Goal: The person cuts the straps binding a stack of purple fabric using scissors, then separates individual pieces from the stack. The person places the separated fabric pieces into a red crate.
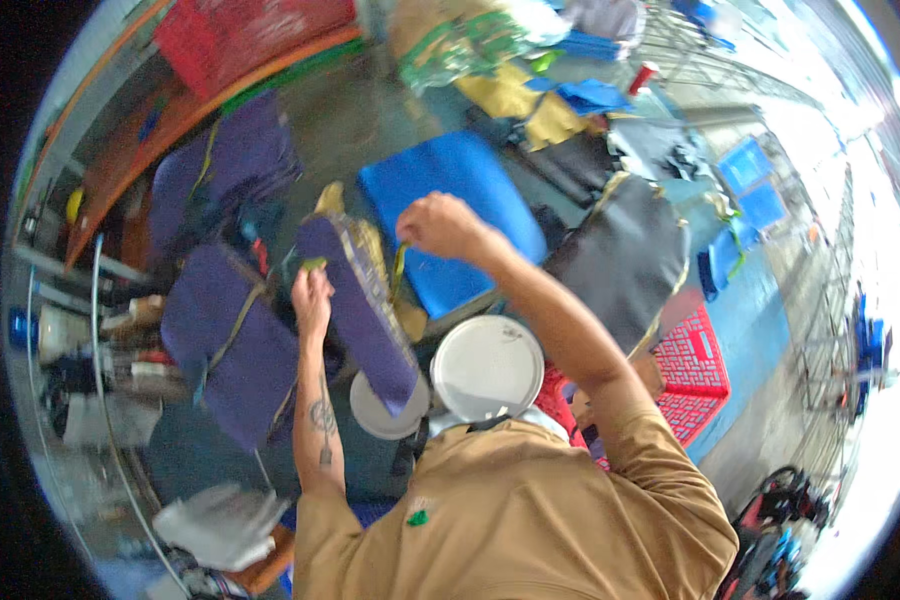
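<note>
A long stack of purple sheet pieces (345,290) with yellowish edges lies tilted in front of me. At its left side my left hand (313,300) is closed, fingertips pinching a yellow-green strip (314,263). My right hand (436,224) is raised to the right of the stack, above a blue panel (460,205). It makes a fist, and a yellow-green strip end (399,265) hangs from it beside the stack. Whether both ends belong to one strip is hidden. Below the stack's near end is a round pale lid (388,420).
Another round white bucket lid (488,368) is close to my body. More purple stacks tied with strips (235,335) lie left. To the right are a black sheet stack (625,260) and a red plastic crate (695,370). Yellow pieces (515,95) and plastic bags (470,40) lie farther off.
</note>
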A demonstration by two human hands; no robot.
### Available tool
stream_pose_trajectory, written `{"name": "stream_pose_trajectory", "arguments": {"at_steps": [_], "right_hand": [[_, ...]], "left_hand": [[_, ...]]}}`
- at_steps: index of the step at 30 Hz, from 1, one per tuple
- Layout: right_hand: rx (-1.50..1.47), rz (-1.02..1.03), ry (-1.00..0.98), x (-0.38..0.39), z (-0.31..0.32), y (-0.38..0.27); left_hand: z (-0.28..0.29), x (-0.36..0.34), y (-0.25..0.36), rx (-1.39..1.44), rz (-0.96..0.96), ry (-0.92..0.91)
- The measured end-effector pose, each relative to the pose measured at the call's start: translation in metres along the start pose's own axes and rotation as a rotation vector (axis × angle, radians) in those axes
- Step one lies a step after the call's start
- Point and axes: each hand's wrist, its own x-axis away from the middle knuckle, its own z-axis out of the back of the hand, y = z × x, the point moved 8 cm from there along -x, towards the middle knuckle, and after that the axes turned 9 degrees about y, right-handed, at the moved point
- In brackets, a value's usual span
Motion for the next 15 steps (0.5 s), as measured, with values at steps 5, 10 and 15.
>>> {"name": "stream_pose_trajectory", "arguments": {"at_steps": [5, 10, 15], "right_hand": [[0.054, -0.015, -0.123, -0.015, 0.003, -0.02], [-0.04, 0.141, 0.075, -0.039, 0.012, -0.047], [-0.232, 0.079, 0.052, -0.054, -0.005, -0.056]], "left_hand": [[0.051, 0.011, 0.015, -0.051, 0.033, 0.387], [0.087, 0.024, -0.009, 0.18, 0.03, 0.559], [0.044, 0.027, 0.01, 0.11, -0.04, 0.23]]}}
